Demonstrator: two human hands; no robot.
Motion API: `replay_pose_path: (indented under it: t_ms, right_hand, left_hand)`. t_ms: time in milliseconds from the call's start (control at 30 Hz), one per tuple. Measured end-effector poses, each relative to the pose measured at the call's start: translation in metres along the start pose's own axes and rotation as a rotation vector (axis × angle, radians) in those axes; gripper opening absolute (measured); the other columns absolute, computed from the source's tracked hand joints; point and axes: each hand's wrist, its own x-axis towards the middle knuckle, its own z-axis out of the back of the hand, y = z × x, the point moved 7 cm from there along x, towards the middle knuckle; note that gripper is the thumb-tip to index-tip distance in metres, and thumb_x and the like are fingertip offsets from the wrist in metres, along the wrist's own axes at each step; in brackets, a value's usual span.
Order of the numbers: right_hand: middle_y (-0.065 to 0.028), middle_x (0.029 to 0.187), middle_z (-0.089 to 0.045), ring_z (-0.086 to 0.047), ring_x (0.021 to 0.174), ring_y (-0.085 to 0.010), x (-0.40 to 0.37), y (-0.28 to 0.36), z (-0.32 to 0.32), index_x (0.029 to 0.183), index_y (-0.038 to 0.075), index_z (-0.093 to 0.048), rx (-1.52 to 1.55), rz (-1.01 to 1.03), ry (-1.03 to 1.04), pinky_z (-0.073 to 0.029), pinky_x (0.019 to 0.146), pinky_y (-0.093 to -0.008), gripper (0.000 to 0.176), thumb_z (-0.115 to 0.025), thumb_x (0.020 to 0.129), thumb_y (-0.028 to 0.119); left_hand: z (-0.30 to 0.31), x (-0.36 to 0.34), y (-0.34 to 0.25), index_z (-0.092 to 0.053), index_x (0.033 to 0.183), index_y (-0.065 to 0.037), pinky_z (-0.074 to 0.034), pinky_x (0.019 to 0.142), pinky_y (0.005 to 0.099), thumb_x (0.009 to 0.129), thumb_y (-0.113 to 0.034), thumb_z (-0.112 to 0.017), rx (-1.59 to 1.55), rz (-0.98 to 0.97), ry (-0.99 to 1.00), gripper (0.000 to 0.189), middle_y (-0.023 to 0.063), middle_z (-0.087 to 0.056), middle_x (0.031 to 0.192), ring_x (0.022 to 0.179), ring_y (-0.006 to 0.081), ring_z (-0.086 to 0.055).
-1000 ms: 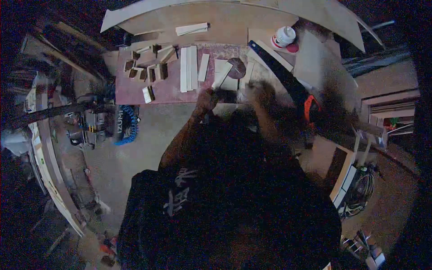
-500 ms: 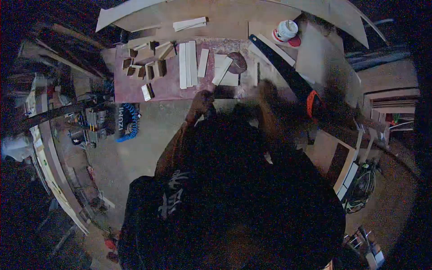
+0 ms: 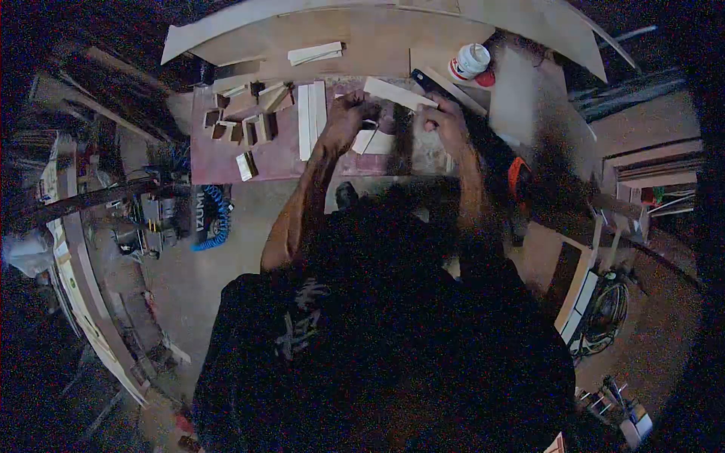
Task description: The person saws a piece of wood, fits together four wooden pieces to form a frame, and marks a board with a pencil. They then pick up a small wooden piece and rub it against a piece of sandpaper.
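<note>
My right hand [image 3: 447,121] is closed on one end of a pale wood strip [image 3: 399,93], which slants over the reddish work surface [image 3: 279,164]. Between the long pale strips [image 3: 311,121] and that held strip is my left hand [image 3: 347,121], its fingers bent and partly in shadow; whether they hold anything is unclear. Below the held strip lies a pale flat piece [image 3: 374,142]. Several small wood blocks [image 3: 245,130] are grouped at the left, with a short pale piece [image 3: 246,166] near the front edge.
A white tub [image 3: 470,60] stands at the back right beside a red lid [image 3: 485,78]. A dark saw with an orange-edged handle [image 3: 516,179] lies to the right. More pale strips [image 3: 316,53] rest at the back.
Both hands have moved forward over the work surface. A pale strip is now raised and slanted in my right hand, which was low and blurred before.
</note>
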Motion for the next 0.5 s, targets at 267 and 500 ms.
replay_pose_path:
  t_ms: [267, 500]
  right_hand:
    - [0.0048, 0.063, -0.042, -0.035, 0.049, -0.0044, 0.02, 0.014, -0.011, 0.087, 0.004, -0.056, 0.251, 0.049, 0.045, -0.027, 0.046, -0.0197, 0.009, -0.058, 0.078, 0.005]
    - [0.0044, 0.06, -0.044, -0.04, 0.051, -0.0058, 0.018, -0.017, -0.046, 0.085, 0.006, -0.059, 0.346, -0.035, -0.342, -0.031, 0.046, -0.021, 0.022, -0.06, 0.086, 0.028]
  left_hand:
    - [0.004, -0.021, -0.034, -0.061, 0.087, 0.0, -0.047, 0.055, 0.0267, 0.088, -0.024, -0.057, 0.149, -0.129, 0.011, 0.024, 0.0069, -0.062, 0.077, 0.064, 0.0137, -0.059]
    - [-0.02, -0.015, -0.021, -0.06, 0.07, -0.002, -0.04, 0.046, 0.0248, 0.088, -0.024, -0.058, 0.049, -0.238, -0.147, 0.029, 0.004, -0.058, 0.059, 0.048, 0.0094, -0.049]
